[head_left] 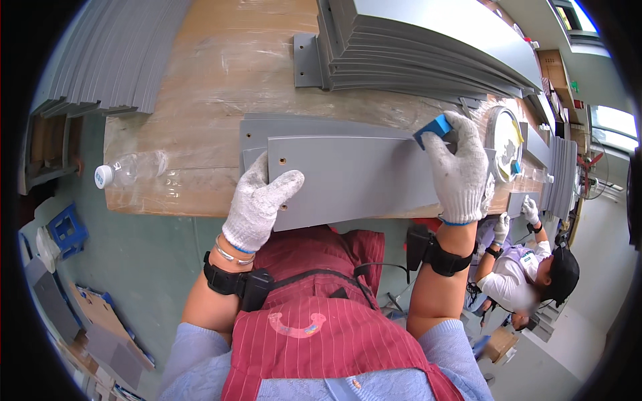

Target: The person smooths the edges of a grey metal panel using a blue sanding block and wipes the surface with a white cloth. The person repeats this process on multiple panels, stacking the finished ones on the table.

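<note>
A long grey board (pixel 354 175) with small holes at its left end is tilted up at the table's near edge. My gloved left hand (pixel 257 204) grips that left end, thumb on the face and the other fingers mostly hidden behind it. Near the board's upper right corner, my gloved right hand (pixel 461 167) pinches a small blue rectangular piece (pixel 433 128); its exact kind is unclear. Behind the held board another grey board (pixel 267 125) lies on the table. Right of my right hand stands a round white tub (pixel 498 134) with whitish paste, a yellow piece and a blue piece in it.
Stacked grey boards (pixel 414 53) stand at the back, with more boards (pixel 114 53) at the far left. A clear bottle (pixel 137 168) lies on the film-covered table (pixel 200 87). A blue stool (pixel 67 227) is on the floor. At right, a co-worker (pixel 525 274) handles a grey board.
</note>
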Action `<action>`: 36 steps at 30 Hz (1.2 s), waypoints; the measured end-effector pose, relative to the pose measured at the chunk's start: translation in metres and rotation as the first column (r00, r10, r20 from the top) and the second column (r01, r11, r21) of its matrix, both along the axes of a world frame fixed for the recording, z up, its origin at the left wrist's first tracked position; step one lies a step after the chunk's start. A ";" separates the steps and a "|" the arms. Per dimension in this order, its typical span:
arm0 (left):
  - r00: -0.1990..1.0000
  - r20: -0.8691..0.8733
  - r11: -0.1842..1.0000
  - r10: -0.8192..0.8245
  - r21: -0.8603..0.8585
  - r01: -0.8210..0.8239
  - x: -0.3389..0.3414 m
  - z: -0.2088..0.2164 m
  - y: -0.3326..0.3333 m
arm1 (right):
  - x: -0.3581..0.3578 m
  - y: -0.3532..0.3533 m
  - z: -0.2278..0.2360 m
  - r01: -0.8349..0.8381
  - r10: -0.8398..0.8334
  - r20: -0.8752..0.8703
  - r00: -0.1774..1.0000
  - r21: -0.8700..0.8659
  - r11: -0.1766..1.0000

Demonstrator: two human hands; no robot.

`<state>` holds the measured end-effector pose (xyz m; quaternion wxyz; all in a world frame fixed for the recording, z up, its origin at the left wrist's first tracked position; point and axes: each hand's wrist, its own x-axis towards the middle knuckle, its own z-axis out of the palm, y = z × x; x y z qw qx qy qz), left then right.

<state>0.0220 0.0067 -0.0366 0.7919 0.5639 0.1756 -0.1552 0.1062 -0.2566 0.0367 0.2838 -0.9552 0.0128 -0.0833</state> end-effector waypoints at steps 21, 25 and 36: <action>0.982 -0.091 0.981 0.163 -0.089 -0.171 0.001 -0.035 0.007 | 0.027 -0.104 -0.027 -0.045 0.040 0.147 0.988 0.036 0.998; 0.979 -0.039 0.979 0.199 -0.038 -0.201 0.002 -0.036 0.003 | 0.024 -0.063 -0.021 -0.208 0.207 0.012 0.978 0.029 0.978; 0.977 -0.052 0.977 0.206 -0.049 -0.208 -0.007 -0.058 0.024 | 0.043 -0.227 -0.035 0.070 -0.069 0.012 0.998 -0.091 0.993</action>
